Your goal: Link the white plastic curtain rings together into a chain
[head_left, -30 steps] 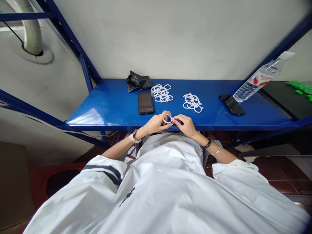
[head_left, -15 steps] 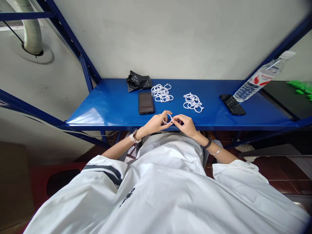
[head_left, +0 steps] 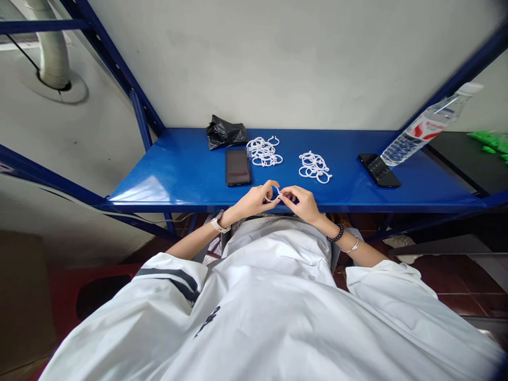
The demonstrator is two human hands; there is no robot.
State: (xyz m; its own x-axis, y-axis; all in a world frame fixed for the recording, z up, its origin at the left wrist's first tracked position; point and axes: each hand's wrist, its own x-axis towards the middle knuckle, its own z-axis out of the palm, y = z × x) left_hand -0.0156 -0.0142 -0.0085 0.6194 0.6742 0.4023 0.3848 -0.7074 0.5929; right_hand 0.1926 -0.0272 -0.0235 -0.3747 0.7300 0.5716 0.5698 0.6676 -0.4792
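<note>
"What can you make out of the hands from there?"

"I see the left hand (head_left: 260,198) curled, thumb and fingers closed on a thin white ring (head_left: 270,200), while the right hand (head_left: 299,201) pinches the ring's right side between its fingertips."

"And where is the ring?"

"Between both hands, by the near edge of the blue table (head_left: 186,177). Beyond, I see a left pile of white rings (head_left: 265,152) beside a black phone (head_left: 238,168), and a right pile (head_left: 313,162) apart from it."
</note>
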